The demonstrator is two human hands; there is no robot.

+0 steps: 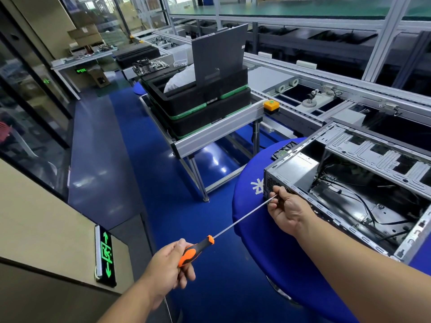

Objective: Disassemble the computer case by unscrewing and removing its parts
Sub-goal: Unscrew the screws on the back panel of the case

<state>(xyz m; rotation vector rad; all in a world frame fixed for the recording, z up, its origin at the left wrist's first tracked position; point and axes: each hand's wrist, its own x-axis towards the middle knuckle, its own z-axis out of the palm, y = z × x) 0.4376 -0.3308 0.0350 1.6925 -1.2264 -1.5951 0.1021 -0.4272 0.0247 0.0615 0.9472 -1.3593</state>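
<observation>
One long conveyor line of aluminium rails runs across the upper right, and at its near end stacked black trays with green edges carry a dark flat panel standing upright. Below it, a round bench covered in blue cloth bears the computer case, which lies on its side with the open face up, showing a grey power supply in its near corner and loose black cables on the floor of the chassis. The right hand rests at the case's near corner, its fingers curled round the tip end of the screwdriver shaft where it meets the rear face. The left hand, well apart from the case and over the blue floor, grips the orange and black handle of the long screwdriver. A green exit sign glows on the wall at lower left.
</observation>
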